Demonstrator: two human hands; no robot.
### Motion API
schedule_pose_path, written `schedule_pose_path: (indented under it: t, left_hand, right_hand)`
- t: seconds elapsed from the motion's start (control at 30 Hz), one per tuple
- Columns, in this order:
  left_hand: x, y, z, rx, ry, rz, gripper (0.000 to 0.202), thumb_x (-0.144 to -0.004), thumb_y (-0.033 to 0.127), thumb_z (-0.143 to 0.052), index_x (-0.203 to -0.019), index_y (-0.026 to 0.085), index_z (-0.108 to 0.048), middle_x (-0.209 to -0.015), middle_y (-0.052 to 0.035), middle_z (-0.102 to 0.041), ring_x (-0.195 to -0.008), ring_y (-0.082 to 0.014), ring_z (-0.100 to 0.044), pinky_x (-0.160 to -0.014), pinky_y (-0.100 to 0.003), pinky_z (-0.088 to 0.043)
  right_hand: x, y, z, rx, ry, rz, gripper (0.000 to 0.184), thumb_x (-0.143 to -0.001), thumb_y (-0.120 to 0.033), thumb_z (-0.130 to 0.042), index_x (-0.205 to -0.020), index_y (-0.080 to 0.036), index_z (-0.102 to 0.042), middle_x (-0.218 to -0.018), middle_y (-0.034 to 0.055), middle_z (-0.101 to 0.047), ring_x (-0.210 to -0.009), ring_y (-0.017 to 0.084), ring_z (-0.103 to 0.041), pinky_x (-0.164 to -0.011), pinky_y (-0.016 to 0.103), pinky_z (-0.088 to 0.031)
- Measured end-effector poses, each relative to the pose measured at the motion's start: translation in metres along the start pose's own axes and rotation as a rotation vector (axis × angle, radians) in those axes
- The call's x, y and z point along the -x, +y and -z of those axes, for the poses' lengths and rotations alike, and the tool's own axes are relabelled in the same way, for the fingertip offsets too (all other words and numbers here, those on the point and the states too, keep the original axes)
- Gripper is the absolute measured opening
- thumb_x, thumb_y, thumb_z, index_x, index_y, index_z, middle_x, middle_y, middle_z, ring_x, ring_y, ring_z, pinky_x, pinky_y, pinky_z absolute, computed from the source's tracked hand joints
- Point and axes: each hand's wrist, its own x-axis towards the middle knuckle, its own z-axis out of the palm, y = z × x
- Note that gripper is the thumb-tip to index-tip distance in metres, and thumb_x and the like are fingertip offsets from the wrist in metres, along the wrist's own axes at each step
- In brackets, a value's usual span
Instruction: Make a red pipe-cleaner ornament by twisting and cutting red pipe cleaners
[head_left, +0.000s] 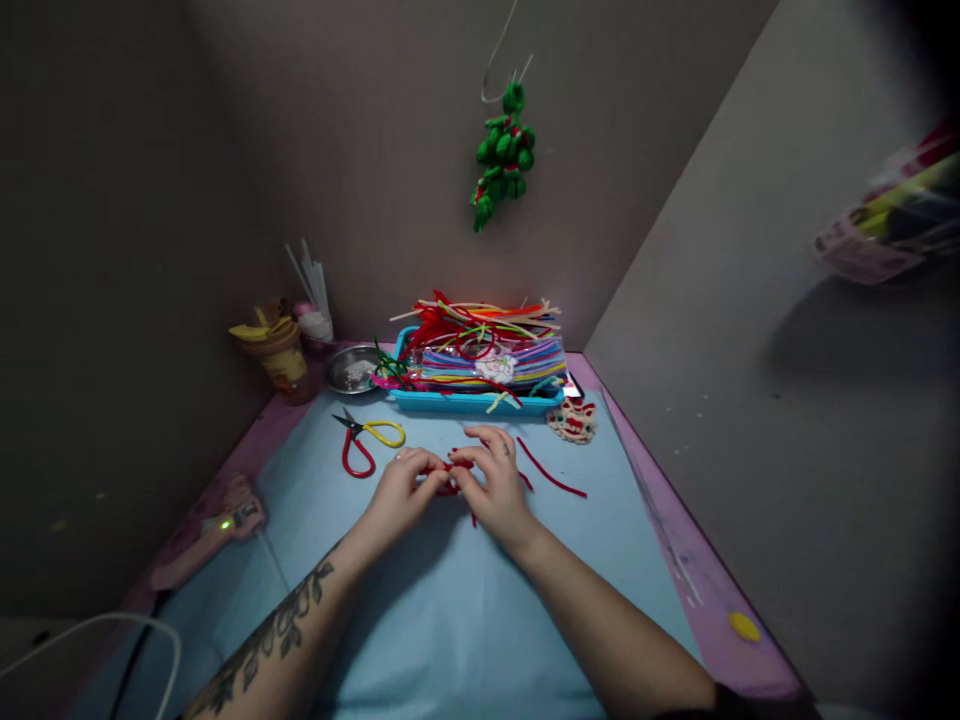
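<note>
Both hands meet over the blue cloth at the middle of the view. My left hand [409,487] pinches a small red pipe cleaner piece [452,488] between thumb and forefinger. From the other side, the thumb and forefinger of my right hand [496,492] close on the same piece, with its other fingers partly raised. The fingers hide most of its shape, and a red end pokes out below. A loose red pipe cleaner [552,470] lies to the right of my right hand. Scissors [360,430] with one red and one yellow handle lie open, left of my left hand.
A blue tray [480,403] heaped with colourful pipe cleaners stands behind my hands. Near it are a metal dish [337,372], a cup [289,365] and a red-and-cream craft piece [573,421]. A glue gun [244,508] lies left. A green ornament [504,150] hangs above.
</note>
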Motion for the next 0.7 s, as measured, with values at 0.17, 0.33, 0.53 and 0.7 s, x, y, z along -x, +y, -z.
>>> schedule_pose_path:
  t: [0.17, 0.33, 0.53, 0.7]
  left_hand:
    - [-0.0019, 0.0018, 0.0043, 0.373, -0.091, 0.149, 0.023, -0.08, 0.036, -0.056, -0.069, 0.017, -0.057, -0.07, -0.0015, -0.06, -0.07, -0.0161, -0.052, -0.069, -0.027, -0.042]
    - [-0.0009, 0.0039, 0.0054, 0.333, -0.086, 0.139, 0.021, -0.078, 0.036, -0.059, -0.068, 0.017, -0.059, -0.071, -0.002, -0.061, -0.072, -0.017, -0.053, -0.07, -0.027, -0.041]
    - [0.0005, 0.0019, 0.0027, 0.122, -0.032, 0.022, 0.021, -0.082, 0.033, -0.056, -0.068, 0.019, -0.061, -0.073, -0.0032, -0.063, -0.077, -0.0193, -0.054, -0.075, -0.031, -0.039]
    - [0.0043, 0.005, 0.0009, -0.284, 0.026, -0.148, 0.017, -0.086, 0.027, -0.053, -0.076, 0.02, -0.066, -0.079, -0.0054, -0.068, -0.086, -0.0232, -0.054, -0.086, -0.04, -0.032]
  right_hand:
    - [0.0034, -0.0055, 0.0047, 0.179, 0.053, 0.243, 0.019, -0.083, -0.013, -0.059, -0.09, -0.027, -0.07, -0.115, 0.0064, -0.059, -0.118, 0.028, -0.042, -0.101, 0.047, -0.039]
    - [0.0032, -0.0016, 0.0038, 0.21, 0.027, 0.25, 0.019, -0.084, -0.013, -0.057, -0.089, -0.027, -0.068, -0.115, 0.0055, -0.06, -0.119, 0.027, -0.042, -0.1, 0.047, -0.039]
    - [0.0023, -0.0003, 0.0019, 0.198, -0.008, 0.251, 0.019, -0.082, -0.008, -0.054, -0.085, -0.023, -0.065, -0.112, 0.0064, -0.062, -0.121, 0.027, -0.04, -0.101, 0.048, -0.035]
    - [0.0004, 0.0033, -0.0005, 0.125, -0.191, 0.049, 0.016, -0.08, -0.008, -0.053, -0.076, -0.021, -0.062, -0.113, 0.0079, -0.058, -0.12, 0.027, -0.04, -0.1, 0.048, -0.037]
